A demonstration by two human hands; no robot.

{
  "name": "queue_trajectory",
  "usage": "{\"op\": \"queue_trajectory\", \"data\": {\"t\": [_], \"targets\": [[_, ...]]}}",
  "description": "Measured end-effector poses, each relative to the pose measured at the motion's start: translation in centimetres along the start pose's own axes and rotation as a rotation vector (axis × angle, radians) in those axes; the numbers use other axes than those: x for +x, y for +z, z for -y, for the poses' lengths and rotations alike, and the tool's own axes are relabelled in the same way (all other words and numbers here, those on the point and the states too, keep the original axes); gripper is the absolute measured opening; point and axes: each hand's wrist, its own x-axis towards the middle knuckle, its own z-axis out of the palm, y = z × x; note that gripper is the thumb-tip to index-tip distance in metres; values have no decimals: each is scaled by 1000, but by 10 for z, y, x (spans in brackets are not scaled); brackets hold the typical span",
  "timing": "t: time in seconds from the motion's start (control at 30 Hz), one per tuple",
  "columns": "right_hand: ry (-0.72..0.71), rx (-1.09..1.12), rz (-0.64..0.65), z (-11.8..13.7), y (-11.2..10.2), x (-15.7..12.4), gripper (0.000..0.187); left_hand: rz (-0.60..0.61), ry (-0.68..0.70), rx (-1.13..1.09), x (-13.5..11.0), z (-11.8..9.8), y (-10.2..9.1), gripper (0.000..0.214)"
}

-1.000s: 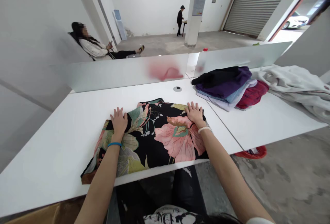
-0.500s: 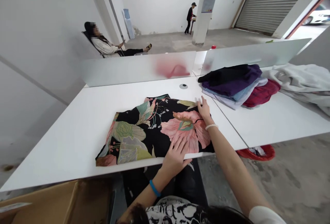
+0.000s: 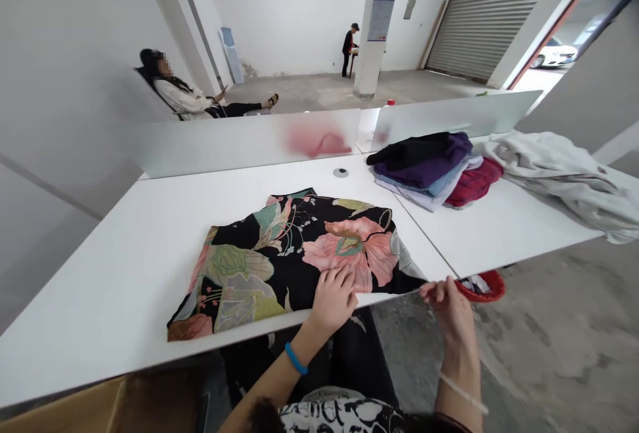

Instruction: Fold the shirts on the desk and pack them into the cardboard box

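A black garment [image 3: 294, 253] printed with large pink, green and grey flowers lies spread on the white table, close to its front edge. Its exact kind is hard to make out. My left hand [image 3: 335, 296], with a blue band at the wrist, rests on the lower middle of the cloth, fingers laid down and slightly bent. Past the garment's right side, my right hand [image 3: 452, 306] pinches its lower right corner at the table edge. The cloth there is drawn out to a point, and a pale bracelet circles that wrist.
A pile of folded clothes [image 3: 424, 167] and a whitish cloth [image 3: 559, 167] lie on the right of the table [image 3: 114, 247]. A frosted divider [image 3: 224, 140] runs along the back. Below are a red basket [image 3: 492, 287] and a cardboard box [image 3: 94, 403]. Two people are beyond.
My right hand has moved from the garment's upper right down to its lower right corner, pulling that side outward. My left hand stays on the cloth. The view has shifted right.
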Motion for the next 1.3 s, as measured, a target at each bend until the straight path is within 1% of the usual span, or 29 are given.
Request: {"op": "queue_trajectory", "data": {"t": [0.03,0.07,0.13,0.17,0.2,0.23,0.27,0.33,0.43,0.5,0.53,0.63,0.7,0.83,0.93,1.0,1.07,1.1,1.17,1.23,1.3], "targets": [[51,-3,51,-4,1,-15,68,-3,1,-7,3,1,-2,37],[121,-9,136,-7,4,-30,67,-9,0,-25,6,2,-4,33],[285,-5,319,-9,20,-54,63,-22,-20,-78,10,4,-9,27],[353,12,386,-9,30,-63,61,-29,-38,-104,11,5,-12,26],[394,42,418,-8,40,-70,62,-36,-58,-124,11,6,-14,25],[414,80,420,-7,49,-73,64,-42,-77,-136,10,6,-17,26],[415,115,402,-6,58,-74,65,-49,-91,-144,9,7,-19,27],[376,141,312,-7,72,-68,60,-60,-103,-160,5,9,-23,29],[305,142,65,-9,86,-47,49,-78,-107,-187,0,9,-29,31],[259,226,-82,-11,93,-33,48,-86,-82,-203,-3,9,-32,32],[236,277,-125,-13,96,-27,49,-87,-54,-205,-4,10,-34,32],[182,325,-203,-20,100,-15,46,-72,56,-162,-5,17,-36,34],[181,293,-253,-27,101,-12,39,-63,71,-83,-5,27,-34,38],[198,299,-339,-36,104,-12,31,-22,-51,78,-6,49,-22,45],[232,307,-332,-27,116,-14,32,31,-100,56,-7,58,-15,49],[208,250,-284,-14,130,-14,37,42,-125,-85,-6,60,-15,49],[141,128,-214,4,149,-12,40,10,-192,-315,-5,63,-20,48],[100,47,-156,15,161,-11,42,-21,-242,-430,-6,66,-26,49],[5,-137,43,37,190,-12,44,-93,-383,-683,-11,75,-42,54],[-142,-308,301,56,227,-20,46,-194,-555,-979,-24,88,-65,59],[-357,-441,547,65,269,-40,44,-379,-722,-1305,-47,102,-93,59]]}}
